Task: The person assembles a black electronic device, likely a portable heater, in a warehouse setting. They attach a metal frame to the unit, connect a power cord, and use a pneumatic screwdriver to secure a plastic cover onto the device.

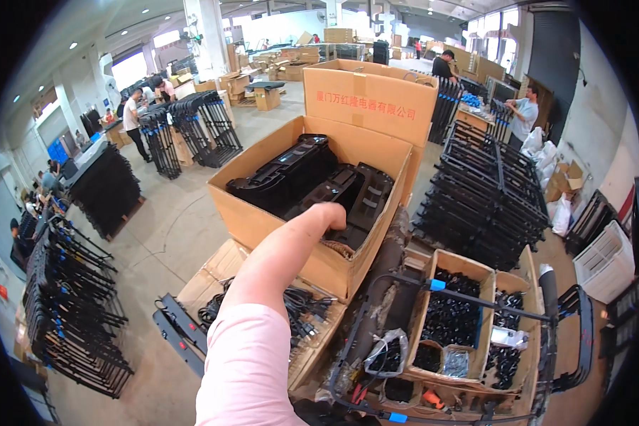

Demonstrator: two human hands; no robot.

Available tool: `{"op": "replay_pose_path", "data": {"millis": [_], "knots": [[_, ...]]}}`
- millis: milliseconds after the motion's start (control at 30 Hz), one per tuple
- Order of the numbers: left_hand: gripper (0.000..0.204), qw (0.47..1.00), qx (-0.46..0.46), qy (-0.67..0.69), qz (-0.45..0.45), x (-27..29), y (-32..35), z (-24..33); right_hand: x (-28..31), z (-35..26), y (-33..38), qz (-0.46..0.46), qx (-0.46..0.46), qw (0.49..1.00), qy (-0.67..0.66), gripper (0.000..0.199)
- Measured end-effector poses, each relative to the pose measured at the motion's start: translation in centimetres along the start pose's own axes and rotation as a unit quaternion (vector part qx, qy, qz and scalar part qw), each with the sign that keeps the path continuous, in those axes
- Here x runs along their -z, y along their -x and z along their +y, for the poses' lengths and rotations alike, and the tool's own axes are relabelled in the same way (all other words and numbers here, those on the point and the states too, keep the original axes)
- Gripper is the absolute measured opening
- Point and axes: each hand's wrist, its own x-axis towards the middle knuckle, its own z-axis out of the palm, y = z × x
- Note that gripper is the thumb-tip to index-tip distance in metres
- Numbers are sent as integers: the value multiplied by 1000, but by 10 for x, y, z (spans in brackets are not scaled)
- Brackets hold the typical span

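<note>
Your left grip [330, 216] is down inside the open cardboard box [259, 221] in the head view, fingers out of sight, so I can't tell whether they're apart or clamped on something. Black moulded parts [374, 193] lie in that box, just beyond and beside your hand. Your forearm crosses the near wall, with the taller carton [369, 113] standing right behind. Below, loose black cables [307, 311] spread out, partly hidden by your pink sleeve [252, 355], and dark strips with red switches [179, 330] sit to the left. Over on your right, a bent black tube frame [491, 304] with blue clips cuts across the divided tray [465, 260] of small black pieces [451, 309], standing in the way there. A clear bag [388, 353] sits beside the tray, an orange tool [434, 400] nearer you. Further out, stacked black frames [479, 188] fill the right, and a rack of frames [71, 312] lines the left.
</note>
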Motion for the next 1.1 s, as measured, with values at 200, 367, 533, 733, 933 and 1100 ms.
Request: {"op": "replay_pose_path", "data": {"millis": [200, 367, 533, 733, 933, 1100], "knots": [[40, 987, -101, -89, -89, -38, -28, -22, -39, -17, 31, 71, 30, 997, 5, 35], [44, 999, -33, -6, 0, -52, -27, -28, -47, 6, 13, 91, 112, 988, 54, 36], [30, 943, -11, 17, 332, -15, 19, -4, -27, -25, 34, 63, 100, 981, 154, 40], [42, 702, -128, 402, 574, 43, 68, -21, -47, -221, 109, 41, 268, 962, 25, 23], [23, 152, -351, 924, 7, -93, 215, 140, -117, -401, 96, -81, 463, 881, -49, 66], [30, 209, -331, 905, -166, -319, 239, 190, -188, -414, 44, -361, 239, 882, -184, 70]]}}
